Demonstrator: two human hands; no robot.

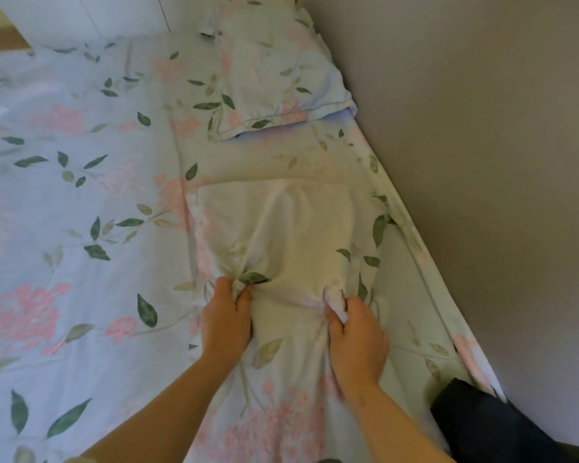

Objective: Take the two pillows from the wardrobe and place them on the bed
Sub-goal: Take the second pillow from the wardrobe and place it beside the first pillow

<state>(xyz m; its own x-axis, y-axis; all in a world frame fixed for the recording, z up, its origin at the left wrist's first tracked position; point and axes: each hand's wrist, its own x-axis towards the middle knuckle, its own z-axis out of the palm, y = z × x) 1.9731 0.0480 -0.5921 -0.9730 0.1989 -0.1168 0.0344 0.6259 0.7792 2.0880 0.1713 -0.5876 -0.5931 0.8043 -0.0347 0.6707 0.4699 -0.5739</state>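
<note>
Your bed (64, 195) fills most of the view, spread with a pale blue sheet printed with pink flowers and green leaves; a plain grey-beige wall (482, 128) runs along its right edge; white panels (81, 15) stand past the far end, cut off by the frame, and you cannot tell what they belong to. The far pillow (268, 71) lies flat by the wall in the same print; the near pillow (281, 235) lies lengthwise in front of you, apart from the far one, its far half plain cream and its near half flowered. Your left hand (226, 320) pinches a bunch of its cloth; your right hand (356, 339), slightly blurred, grips a fold of it. The pillow's near end runs under your forearms and out of frame; a dark cloth (482, 426) at lower right is cropped and unclear.
</note>
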